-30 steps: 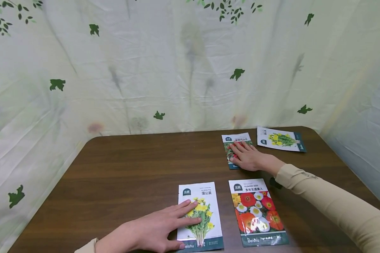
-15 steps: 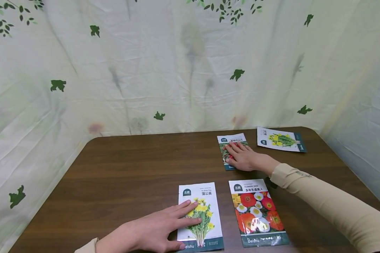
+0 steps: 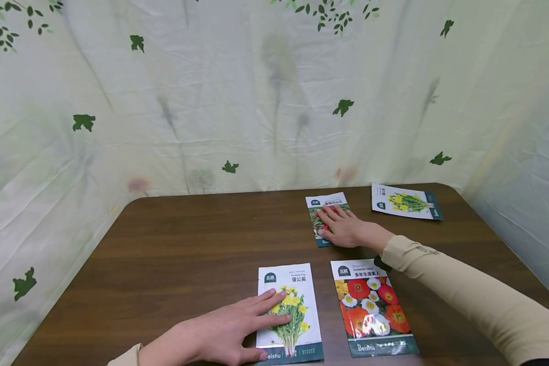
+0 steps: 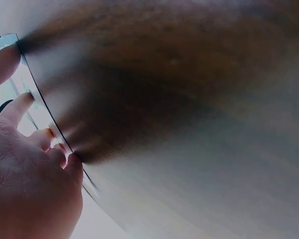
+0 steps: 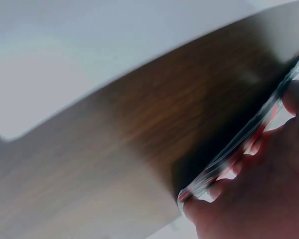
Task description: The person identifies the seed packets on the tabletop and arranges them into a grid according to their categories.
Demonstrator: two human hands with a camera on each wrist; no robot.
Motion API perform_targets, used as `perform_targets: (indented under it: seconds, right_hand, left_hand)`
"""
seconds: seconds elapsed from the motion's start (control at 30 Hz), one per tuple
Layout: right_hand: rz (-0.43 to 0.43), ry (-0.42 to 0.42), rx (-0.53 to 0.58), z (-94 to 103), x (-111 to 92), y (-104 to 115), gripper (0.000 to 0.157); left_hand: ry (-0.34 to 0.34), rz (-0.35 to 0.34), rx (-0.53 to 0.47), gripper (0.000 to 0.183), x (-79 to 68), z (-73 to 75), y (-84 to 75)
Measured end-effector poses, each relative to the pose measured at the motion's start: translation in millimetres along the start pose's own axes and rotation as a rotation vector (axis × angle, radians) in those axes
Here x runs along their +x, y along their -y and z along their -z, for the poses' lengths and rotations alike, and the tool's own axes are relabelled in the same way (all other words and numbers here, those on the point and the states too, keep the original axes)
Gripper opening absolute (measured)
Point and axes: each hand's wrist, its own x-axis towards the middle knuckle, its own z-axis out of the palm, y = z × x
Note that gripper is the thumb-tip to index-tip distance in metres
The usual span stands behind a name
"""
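My left hand (image 3: 229, 328) rests with spread, straight fingers on a seed packet with yellow dandelion flowers (image 3: 297, 351) at the table's near side. In the left wrist view, the fingertips of the left hand (image 4: 30, 179) touch the packet's surface and edge. Farther back, my right hand (image 3: 345, 231) lies flat on a seed packet with red flowers (image 3: 312, 203), covering much of its right part. The right wrist view shows the fingers of the right hand (image 5: 264, 184) on that packet (image 5: 229, 154), which lies on the wood.
A seed packet with red, orange and white poppies (image 3: 370, 310) lies beneath the right forearm, close to the left packet. Another dandelion packet (image 3: 407, 202) lies sideways at the back right corner. The brown wooden table (image 3: 201, 244) ends at a leaf-print curtain (image 3: 256, 101).
The right hand has slid the red-flower packet leftward along the back of the table, away from the sideways packet. My left hand and the other packets have stayed put.
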Motion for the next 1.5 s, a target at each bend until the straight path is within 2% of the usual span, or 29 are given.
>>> perform_targets:
  seconds: [0.3,0.6,1.0,1.5]
  right_hand:
    - [-0.012,0.002,-0.009,-0.6,5,8,0.069]
    - [-0.03,-0.01,0.017,-2.6,10,18,0.068]
    - [-0.042,-0.042,0.029,-4.9,16,28,0.067]
    - [-0.065,-0.019,0.025,-2.9,20,44,0.068]
  left_hand:
    - [-0.015,-0.03,0.032,0.061,-0.3,-0.4,0.0]
    - [-0.004,-0.041,0.015,0.061,-0.2,1.1,0.4]
    - [0.024,-0.005,-0.026,0.061,-0.1,2.1,0.6]
    - [0.02,0.004,-0.021,0.061,0.3,1.8,0.0]
